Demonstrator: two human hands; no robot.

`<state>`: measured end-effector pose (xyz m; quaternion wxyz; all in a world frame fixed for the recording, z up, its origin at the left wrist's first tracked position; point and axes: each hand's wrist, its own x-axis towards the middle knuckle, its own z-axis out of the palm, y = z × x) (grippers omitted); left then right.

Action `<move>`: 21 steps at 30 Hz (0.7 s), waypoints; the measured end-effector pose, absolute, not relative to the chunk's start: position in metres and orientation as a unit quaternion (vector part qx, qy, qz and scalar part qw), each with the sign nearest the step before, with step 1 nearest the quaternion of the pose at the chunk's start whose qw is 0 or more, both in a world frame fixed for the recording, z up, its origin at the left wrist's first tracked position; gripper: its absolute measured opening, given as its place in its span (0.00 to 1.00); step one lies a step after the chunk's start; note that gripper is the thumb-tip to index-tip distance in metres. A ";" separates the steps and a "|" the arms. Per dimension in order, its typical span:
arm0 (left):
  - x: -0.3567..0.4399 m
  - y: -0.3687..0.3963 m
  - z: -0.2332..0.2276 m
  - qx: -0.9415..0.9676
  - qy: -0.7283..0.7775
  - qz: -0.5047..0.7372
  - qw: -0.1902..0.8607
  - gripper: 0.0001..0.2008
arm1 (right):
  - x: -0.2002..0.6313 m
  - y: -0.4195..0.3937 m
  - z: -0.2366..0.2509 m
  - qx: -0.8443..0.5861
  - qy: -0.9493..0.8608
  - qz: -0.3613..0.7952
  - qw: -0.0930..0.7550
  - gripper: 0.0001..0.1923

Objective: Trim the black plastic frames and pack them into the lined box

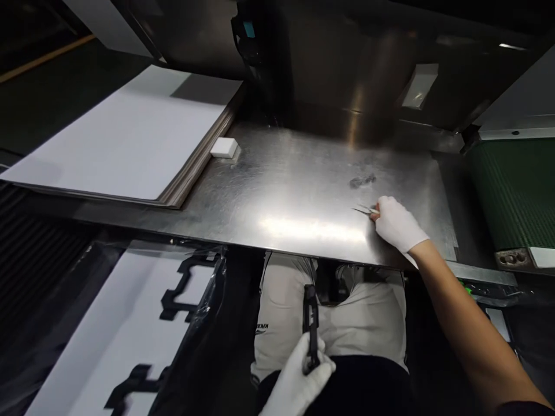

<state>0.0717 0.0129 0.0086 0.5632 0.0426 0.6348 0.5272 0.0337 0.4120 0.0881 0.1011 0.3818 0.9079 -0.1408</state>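
Observation:
My left hand [299, 372], in a white glove, grips a slim black part [310, 318] above my lap. The part stands on edge to my view, so its full outline is hidden. My right hand [396, 224], also gloved in white with bare fingertips, is closed around a pair of tweezers [365, 210] over the metal worktop [277, 190]. The tweezers' points face left and stand slightly apart, with nothing visible between them. Just beyond them on the worktop lies a small dark smudge or scrap [362, 181].
A thick stack of white sheets [125, 133] covers the worktop's left end, with a white block [224, 147] at its side. Lower left, several black frame-like parts [182, 289] lie on a white sheet in clear plastic. A green ribbed belt [520, 190] runs at the right.

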 end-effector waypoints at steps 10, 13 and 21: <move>0.091 0.043 0.015 0.053 0.699 0.500 0.508 0.08 | 0.187 0.285 0.107 0.167 0.756 -0.583 0.247 0.38; 0.094 0.044 0.015 0.080 0.706 0.509 0.486 0.08 | 0.194 0.225 0.072 0.202 0.781 -0.534 0.254 0.32; 0.092 0.035 0.022 0.081 0.703 0.502 0.497 0.03 | 0.181 0.192 0.060 0.223 0.813 -0.461 0.278 0.22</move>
